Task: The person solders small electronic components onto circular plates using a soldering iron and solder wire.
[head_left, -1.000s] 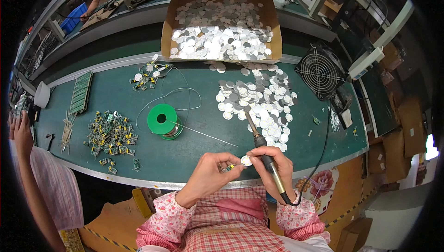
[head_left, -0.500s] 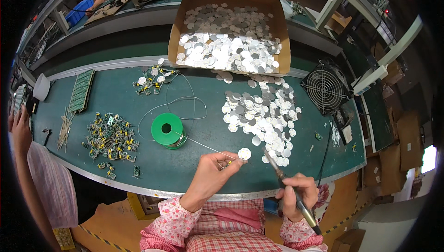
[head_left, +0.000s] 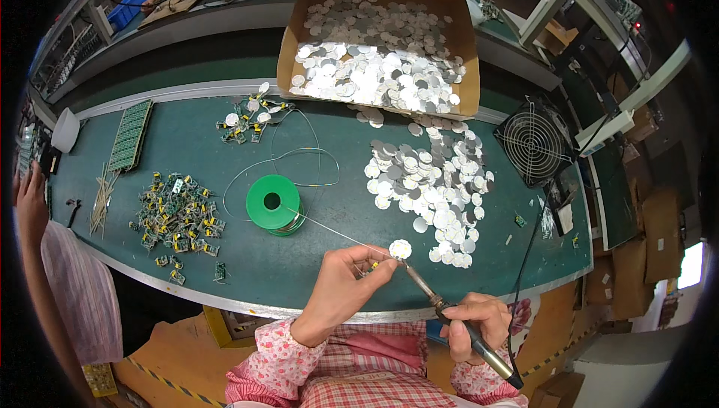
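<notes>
My left hand (head_left: 346, 282) is closed in a pinch near the table's front edge. Between its fingers are a thin solder wire (head_left: 329, 229) and a small part with yellow on it (head_left: 374, 266), mostly hidden by the fingers. A round white disc (head_left: 400, 249) stands at the fingertips. My right hand (head_left: 478, 325) grips a soldering iron (head_left: 458, 316) by its dark handle. The iron's tip reaches the lower edge of the disc, close to the wire's end. From the left hand the wire runs back to a green solder spool (head_left: 271, 204).
Loose white discs (head_left: 431, 183) spread right of centre, below a cardboard box (head_left: 473, 71) full of them. Small circuit boards with yellow parts (head_left: 180, 217) lie heaped at left. A black fan (head_left: 533, 138) stands at right. Another person's hand (head_left: 30, 202) is at far left.
The soldering iron has swung left, its tip going from the loose discs to the disc at my left fingertips. My left hand stays nearly in place.
</notes>
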### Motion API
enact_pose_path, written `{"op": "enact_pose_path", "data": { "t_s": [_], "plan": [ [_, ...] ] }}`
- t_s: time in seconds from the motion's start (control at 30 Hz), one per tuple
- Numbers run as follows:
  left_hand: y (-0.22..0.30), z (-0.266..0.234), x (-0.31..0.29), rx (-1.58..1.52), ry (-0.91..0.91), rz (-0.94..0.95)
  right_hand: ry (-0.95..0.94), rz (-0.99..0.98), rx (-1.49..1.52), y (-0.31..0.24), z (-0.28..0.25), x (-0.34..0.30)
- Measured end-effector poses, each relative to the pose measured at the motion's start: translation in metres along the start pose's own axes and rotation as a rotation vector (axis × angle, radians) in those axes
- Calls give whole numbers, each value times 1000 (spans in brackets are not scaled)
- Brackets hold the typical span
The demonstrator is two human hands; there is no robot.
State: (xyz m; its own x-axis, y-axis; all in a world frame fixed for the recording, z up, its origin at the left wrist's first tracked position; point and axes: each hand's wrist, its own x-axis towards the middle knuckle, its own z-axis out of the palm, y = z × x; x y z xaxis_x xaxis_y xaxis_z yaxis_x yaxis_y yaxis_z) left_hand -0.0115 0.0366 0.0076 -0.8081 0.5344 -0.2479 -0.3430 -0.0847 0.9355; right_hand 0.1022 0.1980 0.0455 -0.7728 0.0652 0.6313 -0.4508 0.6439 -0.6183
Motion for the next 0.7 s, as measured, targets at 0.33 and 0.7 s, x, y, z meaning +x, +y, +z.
{"op": "enact_pose_path", "data": {
  "t_s": [0.33, 0.7],
  "plan": [
    [5, -1, -7, 15, 2, -8, -26, -31, -15, -1, 1, 1],
    [8, -1, -12, 6, -20, -18, -35, -3, -13, -10, -4, -7]
  ]
}}
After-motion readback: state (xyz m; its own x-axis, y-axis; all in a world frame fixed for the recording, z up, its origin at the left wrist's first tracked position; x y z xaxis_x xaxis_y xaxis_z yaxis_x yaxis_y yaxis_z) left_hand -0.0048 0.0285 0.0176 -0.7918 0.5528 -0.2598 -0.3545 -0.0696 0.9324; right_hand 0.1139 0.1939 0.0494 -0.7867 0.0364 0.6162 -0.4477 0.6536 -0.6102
